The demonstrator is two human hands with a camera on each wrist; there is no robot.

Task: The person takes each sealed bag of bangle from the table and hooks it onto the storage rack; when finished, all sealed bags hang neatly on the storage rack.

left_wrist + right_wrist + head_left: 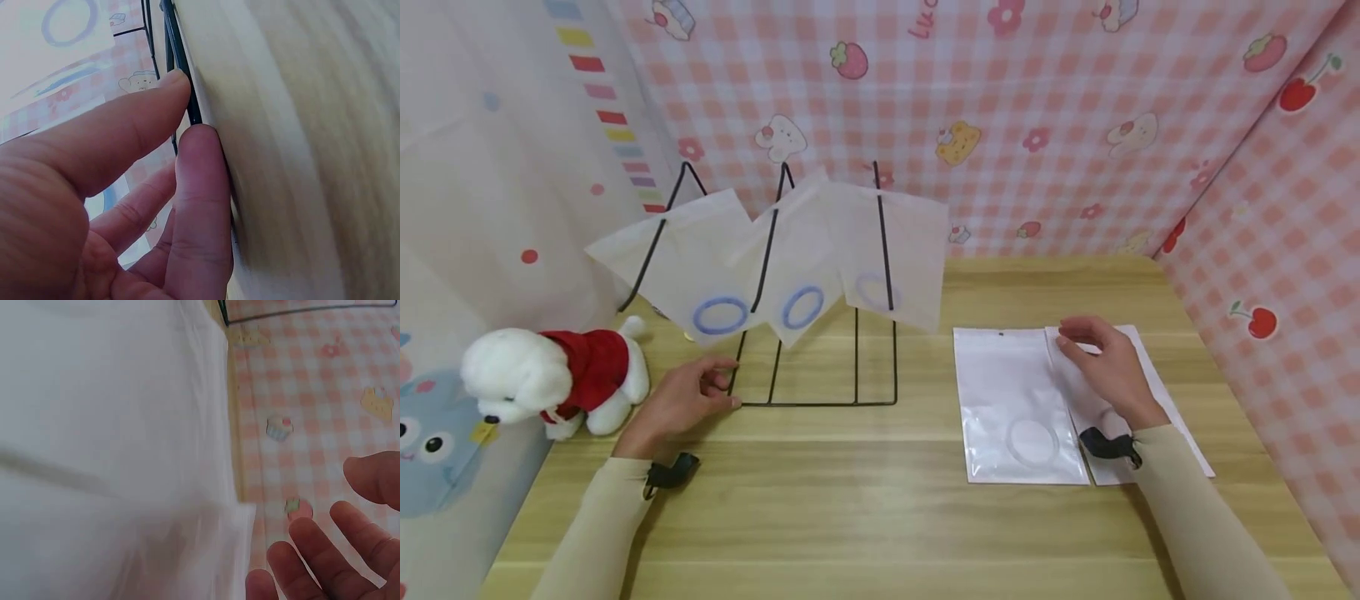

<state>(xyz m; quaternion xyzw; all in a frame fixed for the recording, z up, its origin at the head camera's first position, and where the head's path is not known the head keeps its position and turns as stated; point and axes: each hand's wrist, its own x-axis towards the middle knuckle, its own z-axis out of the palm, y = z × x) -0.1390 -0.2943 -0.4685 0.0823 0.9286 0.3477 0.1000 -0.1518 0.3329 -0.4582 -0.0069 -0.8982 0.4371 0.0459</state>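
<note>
My left hand point(688, 396) is at the front left corner of a black wire rack point(820, 405), thumb and index finger pinching its low wire point(180, 56). Leaning in the rack are three whitish flat pouches: a left one point(688, 250), a middle one point(805, 242) and a right one point(917, 242), each with a ring shape near its lower part. On the right, my right hand point(1108, 371) hovers over white flat pouches, its fingers loosely bent and holding nothing. A shiny-fronted pouch point(1000, 375) lies left of it; another pouch point(1165, 442) lies partly beneath the hand.
A white plush dog point(591, 367) in a red top sits left of the rack, near my left forearm. The wooden table point(850, 517) meets a pink checked cloth point(1037, 100) behind and at the right, and a pale printed cloth point(490, 225) on the left.
</note>
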